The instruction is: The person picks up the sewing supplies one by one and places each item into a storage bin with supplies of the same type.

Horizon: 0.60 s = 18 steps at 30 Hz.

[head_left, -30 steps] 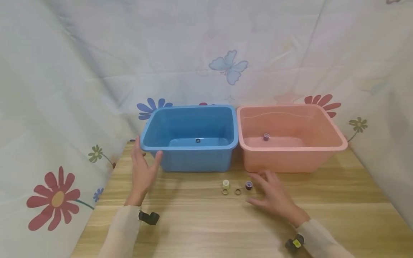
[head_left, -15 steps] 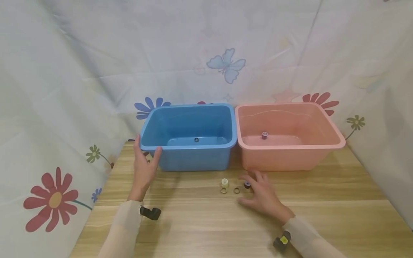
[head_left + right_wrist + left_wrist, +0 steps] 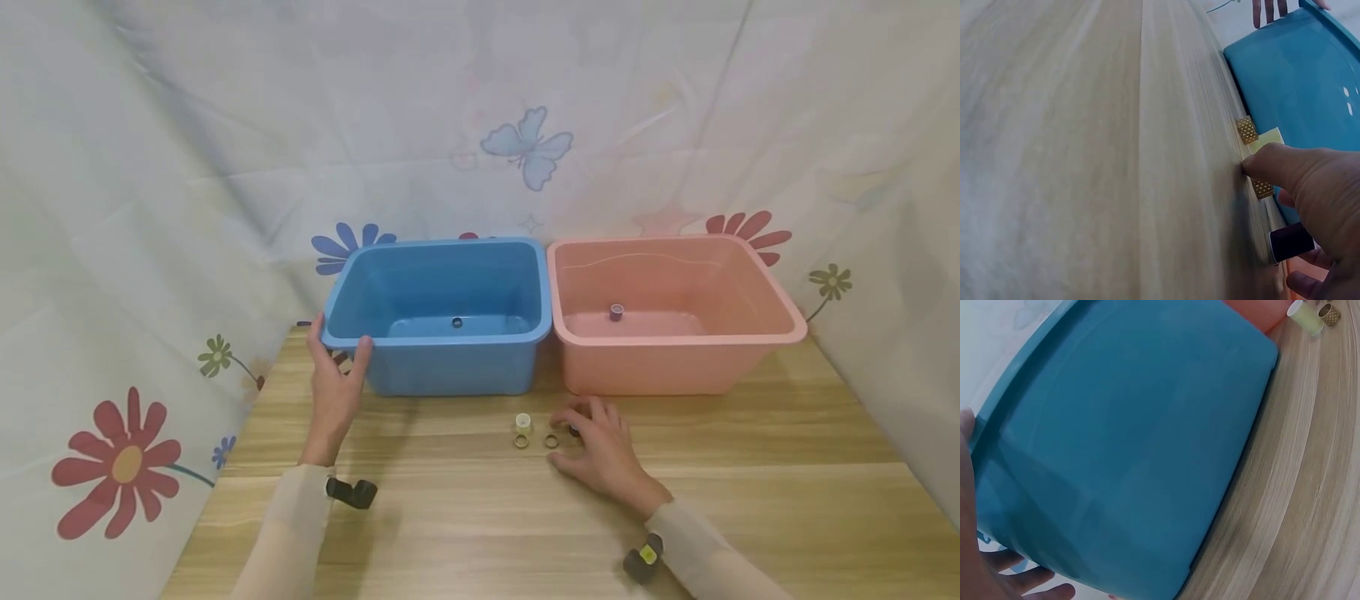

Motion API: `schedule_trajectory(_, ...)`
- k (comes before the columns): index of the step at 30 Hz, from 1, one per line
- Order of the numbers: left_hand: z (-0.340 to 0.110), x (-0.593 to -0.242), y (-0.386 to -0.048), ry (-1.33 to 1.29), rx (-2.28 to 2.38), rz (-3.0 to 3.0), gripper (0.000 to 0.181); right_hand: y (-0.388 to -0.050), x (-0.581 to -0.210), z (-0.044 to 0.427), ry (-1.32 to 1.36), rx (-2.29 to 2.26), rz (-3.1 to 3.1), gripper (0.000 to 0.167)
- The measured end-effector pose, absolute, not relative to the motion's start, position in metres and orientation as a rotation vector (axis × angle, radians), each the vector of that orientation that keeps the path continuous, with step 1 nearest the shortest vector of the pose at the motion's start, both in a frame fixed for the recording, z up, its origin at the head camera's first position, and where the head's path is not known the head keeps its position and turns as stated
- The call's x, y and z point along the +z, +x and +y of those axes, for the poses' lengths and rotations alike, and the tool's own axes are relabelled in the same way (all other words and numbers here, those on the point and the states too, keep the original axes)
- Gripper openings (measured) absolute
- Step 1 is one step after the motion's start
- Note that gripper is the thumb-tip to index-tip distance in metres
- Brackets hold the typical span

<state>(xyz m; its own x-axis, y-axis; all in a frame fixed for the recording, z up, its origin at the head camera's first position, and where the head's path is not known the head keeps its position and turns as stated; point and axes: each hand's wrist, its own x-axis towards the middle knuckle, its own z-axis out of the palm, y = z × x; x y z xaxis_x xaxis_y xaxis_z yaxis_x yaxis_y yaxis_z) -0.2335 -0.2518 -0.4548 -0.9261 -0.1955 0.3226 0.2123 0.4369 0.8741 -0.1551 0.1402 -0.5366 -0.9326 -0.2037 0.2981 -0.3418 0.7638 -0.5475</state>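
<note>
Right hand has thumb and index parted by a brass thimble on the table, dark spool beside it; left hand, fingers spread, touches the blue bin corner.

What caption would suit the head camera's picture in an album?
Left hand at a blue tub's corner, right hand beside a tiny ring-shaped thimble, near a pink tub.

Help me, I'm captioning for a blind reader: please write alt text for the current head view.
A person's right hand is poised by a thimble and a dark spool on a wooden table, with a pale spool and second thimble nearby. The left hand touches the near left corner of a blue bin, beside a pink bin.
</note>
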Motion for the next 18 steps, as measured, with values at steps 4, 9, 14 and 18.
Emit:
schedule_trajectory(4,-0.253,-0.454,-0.233,-0.008,-1.524,-2.309,0.08,-0.157,-0.538,0.139,0.415,0.914,-2.739,0.039)
schedule_trajectory(9,-0.253,-0.453,-0.232,0.005,-1.59,-2.292,0.081,-0.159,-0.54,0.139,0.405,0.916,-2.735,0.032)
schedule_trajectory(14,-0.246,-0.437,-0.223,0.013,-1.658,-2.283,0.082,-0.16,-0.541,0.139,0.398,0.919,-2.75,0.027)
schedule_trajectory(18,-0.24,-0.427,-0.216,0.017,-1.673,-2.284,0.08,-0.16,-0.542,0.139,0.392,0.923,-2.759,0.025)
